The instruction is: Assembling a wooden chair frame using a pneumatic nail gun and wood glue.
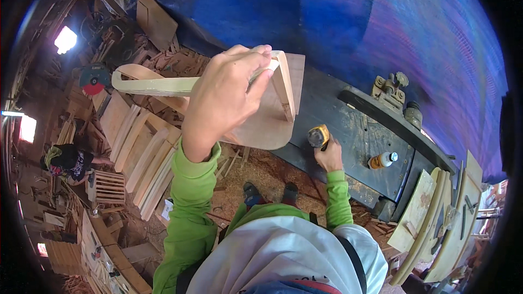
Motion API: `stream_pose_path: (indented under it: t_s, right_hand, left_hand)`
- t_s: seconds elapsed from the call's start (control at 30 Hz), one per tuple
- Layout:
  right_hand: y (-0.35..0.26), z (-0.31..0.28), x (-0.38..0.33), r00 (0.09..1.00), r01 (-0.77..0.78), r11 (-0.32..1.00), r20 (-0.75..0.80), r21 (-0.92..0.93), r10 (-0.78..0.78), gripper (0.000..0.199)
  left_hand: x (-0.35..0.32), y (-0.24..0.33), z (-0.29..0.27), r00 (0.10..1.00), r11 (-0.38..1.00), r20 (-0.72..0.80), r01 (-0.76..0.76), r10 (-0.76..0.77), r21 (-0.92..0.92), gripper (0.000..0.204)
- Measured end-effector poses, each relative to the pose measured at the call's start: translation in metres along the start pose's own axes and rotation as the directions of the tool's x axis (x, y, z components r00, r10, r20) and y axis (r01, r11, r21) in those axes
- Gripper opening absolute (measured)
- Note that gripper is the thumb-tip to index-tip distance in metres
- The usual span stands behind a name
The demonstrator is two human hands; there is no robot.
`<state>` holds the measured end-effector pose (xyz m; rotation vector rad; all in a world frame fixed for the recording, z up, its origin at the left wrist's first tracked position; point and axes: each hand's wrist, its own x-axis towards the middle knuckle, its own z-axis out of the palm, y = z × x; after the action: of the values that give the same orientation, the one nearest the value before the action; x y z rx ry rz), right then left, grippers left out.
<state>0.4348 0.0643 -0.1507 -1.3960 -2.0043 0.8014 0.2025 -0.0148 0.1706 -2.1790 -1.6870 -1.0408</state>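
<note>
My left hand [226,92] is closed around a pale wooden frame [158,86], close to its angled corner. The frame has a rounded end at the left and a slanted strip running down at the right. Under it lies a thin plywood panel [267,133] with a rounded edge, partly hidden by my hand. Lower and to the right, my right hand [330,156] grips a yellow and black power drill [317,135] over the dark machine table [354,136]. Right of the drill stands an orange bottle with a white cap [382,160].
A black fence [397,120] with metal clamps [389,88] runs along the table. Several curved wooden boards [143,155] are stacked at left, near a red circular saw [94,80] and another person [70,162]. More panels [436,212] lean at right. Wood shavings cover the floor.
</note>
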Motion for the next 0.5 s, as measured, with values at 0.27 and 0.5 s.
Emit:
stream_pose_path:
  t_s: [0.27, 0.5]
  right_hand:
    - [-0.116, -0.077, -0.035, 0.806, 0.568, 0.813, -0.285, 0.128, -0.519, 0.041]
    - [-0.162, -0.075, -0.043, 0.893, 0.436, 0.796, -0.315, 0.421, -0.322, 0.033]
  left_hand:
    - [0.003, -0.005, 0.000, 1.000, 1.000, -0.007, -0.015, 0.015, 0.006, 0.017]
    - [0.003, -0.006, 0.003, 0.998, 0.998, -0.018, -0.067, 0.067, -0.016, 0.018]
